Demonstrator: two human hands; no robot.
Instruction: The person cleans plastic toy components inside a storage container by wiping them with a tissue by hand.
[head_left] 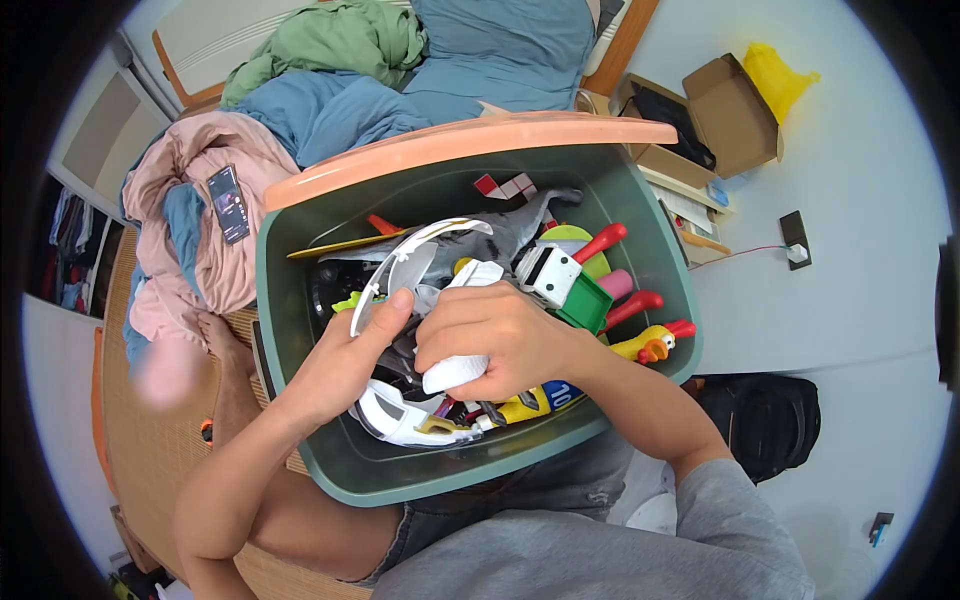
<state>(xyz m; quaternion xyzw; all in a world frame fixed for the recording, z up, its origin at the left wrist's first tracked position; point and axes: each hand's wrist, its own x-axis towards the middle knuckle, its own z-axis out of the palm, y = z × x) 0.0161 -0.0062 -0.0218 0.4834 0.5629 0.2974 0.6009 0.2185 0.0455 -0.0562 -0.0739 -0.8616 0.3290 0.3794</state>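
Note:
A green storage bin full of toys stands in front of me. Over it, my left hand grips a curved white plastic piece with its thumb on top. My right hand is closed around a white ridged piece, close beside the left fingers. Whether the two white pieces are joined is hidden by my hands. Below them in the bin lies a white and clear plastic toy. Around them are a grey animal toy, a white box-shaped toy, a green tray and a rubber chicken.
An orange lid stands along the bin's far edge. On the bed at left, a phone rests on a pink blanket. A cardboard box and yellow bag are at upper right. A black backpack sits right of the bin.

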